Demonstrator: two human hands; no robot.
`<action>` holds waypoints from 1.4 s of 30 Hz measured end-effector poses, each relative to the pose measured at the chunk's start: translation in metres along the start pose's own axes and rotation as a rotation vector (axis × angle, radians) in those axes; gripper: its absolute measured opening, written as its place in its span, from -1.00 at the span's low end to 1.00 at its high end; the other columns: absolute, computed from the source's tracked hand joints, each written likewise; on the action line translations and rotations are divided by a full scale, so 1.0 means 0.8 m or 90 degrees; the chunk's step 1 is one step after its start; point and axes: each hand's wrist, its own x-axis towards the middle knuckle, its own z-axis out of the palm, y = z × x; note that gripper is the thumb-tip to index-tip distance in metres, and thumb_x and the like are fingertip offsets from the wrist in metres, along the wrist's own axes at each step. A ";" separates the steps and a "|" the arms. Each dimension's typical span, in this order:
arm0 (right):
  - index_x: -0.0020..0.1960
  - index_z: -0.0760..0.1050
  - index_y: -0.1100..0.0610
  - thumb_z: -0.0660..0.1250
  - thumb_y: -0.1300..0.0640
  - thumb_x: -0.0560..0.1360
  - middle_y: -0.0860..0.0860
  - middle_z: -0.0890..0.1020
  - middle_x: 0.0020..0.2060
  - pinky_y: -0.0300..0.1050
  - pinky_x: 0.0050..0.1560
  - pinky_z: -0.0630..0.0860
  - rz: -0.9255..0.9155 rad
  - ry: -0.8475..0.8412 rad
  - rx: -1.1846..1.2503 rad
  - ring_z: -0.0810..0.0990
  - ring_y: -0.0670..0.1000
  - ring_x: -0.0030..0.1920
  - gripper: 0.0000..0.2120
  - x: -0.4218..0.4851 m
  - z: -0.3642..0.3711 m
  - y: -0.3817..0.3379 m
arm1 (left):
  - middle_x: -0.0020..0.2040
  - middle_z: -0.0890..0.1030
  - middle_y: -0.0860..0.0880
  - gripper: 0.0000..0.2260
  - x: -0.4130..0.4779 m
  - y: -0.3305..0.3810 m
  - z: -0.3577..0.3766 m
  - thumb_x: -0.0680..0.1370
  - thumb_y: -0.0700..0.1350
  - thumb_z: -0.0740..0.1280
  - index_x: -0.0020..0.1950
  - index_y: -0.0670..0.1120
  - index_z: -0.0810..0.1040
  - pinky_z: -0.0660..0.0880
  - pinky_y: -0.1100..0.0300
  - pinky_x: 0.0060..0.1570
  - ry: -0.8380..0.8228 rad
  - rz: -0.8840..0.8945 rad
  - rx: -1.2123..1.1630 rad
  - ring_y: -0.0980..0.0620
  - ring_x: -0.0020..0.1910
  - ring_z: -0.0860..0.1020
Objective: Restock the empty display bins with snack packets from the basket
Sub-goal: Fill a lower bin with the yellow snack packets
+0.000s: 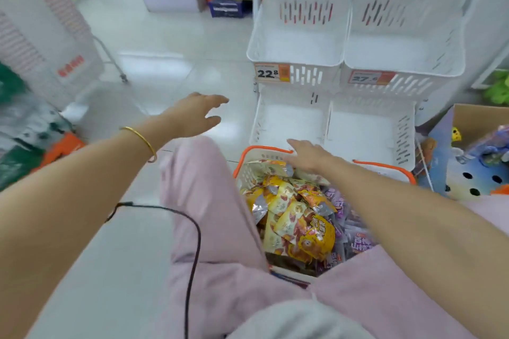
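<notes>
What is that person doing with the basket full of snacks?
The person is filling up a shop display. Their right hand reaches with straight fingers over the far end of the basket, which is piled with yellow and purple snack packets. Their left hand is open above the floor and holds nothing. The white display bins in front are all empty, so no packets have gone in yet.

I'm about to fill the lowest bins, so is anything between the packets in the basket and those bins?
Nothing visible blocks the way. The snack packets lie uncovered in the basket, the right hand open above them, and the lowest bins stand empty behind the basket; only its orange handles rise in between.
</notes>
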 end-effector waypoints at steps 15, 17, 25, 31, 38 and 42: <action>0.48 0.16 0.01 0.08 -0.18 0.58 0.10 0.34 0.41 0.13 0.29 0.37 -0.011 0.104 0.095 0.36 0.17 0.36 -0.46 -0.039 0.032 0.018 | 0.33 0.45 -0.08 -0.60 0.084 0.104 0.159 0.57 -0.10 0.19 0.43 0.01 0.31 0.40 -0.04 0.23 -0.110 0.021 0.012 -0.12 0.33 0.36; 0.44 0.23 0.04 0.10 -0.11 0.59 0.11 0.41 0.34 0.08 0.23 0.42 0.000 0.106 0.094 0.42 0.15 0.29 -0.53 -0.029 0.053 0.039 | 0.30 0.47 -0.08 -0.60 0.096 0.094 0.192 0.56 -0.09 0.22 0.40 0.02 0.33 0.42 -0.05 0.20 -0.146 0.013 0.009 -0.12 0.30 0.40; 0.38 0.30 0.11 0.16 0.02 0.58 0.10 0.48 0.23 0.02 0.13 0.44 -0.002 0.209 0.041 0.45 0.12 0.21 -0.60 0.049 0.079 0.076 | 0.28 0.39 -0.20 -0.65 0.123 0.049 0.243 0.57 -0.12 0.19 0.37 -0.05 0.39 0.40 -0.05 0.22 -0.068 -0.164 -0.147 -0.22 0.24 0.40; 0.33 0.30 0.10 0.14 0.04 0.58 0.08 0.46 0.25 0.03 0.10 0.41 0.070 0.143 -0.041 0.43 0.13 0.23 -0.65 0.075 0.110 0.084 | 0.27 0.49 -0.15 -0.63 0.121 0.052 0.274 0.64 0.04 0.00 0.38 0.00 0.38 0.42 -0.06 0.21 -0.199 -0.210 -0.155 -0.21 0.20 0.48; 0.28 0.41 0.09 0.22 0.12 0.55 0.05 0.46 0.22 0.01 0.15 0.38 0.102 0.165 -0.104 0.38 0.11 0.25 -0.69 0.079 0.128 0.094 | -0.11 0.57 -0.17 -0.71 0.115 0.067 0.276 0.58 -0.15 0.18 0.30 -0.04 0.31 0.60 0.01 -0.27 -0.222 -0.385 -0.481 -0.16 -0.19 0.64; 0.28 0.45 0.05 0.18 0.20 0.55 0.06 0.46 0.23 0.02 0.17 0.38 0.124 0.187 -0.051 0.38 0.14 0.24 -0.68 0.072 0.134 0.100 | -0.12 0.55 -0.19 -0.72 0.101 0.073 0.273 0.53 -0.22 0.24 0.23 -0.05 0.37 0.60 0.04 -0.27 -0.186 -0.467 -0.635 -0.13 -0.24 0.56</action>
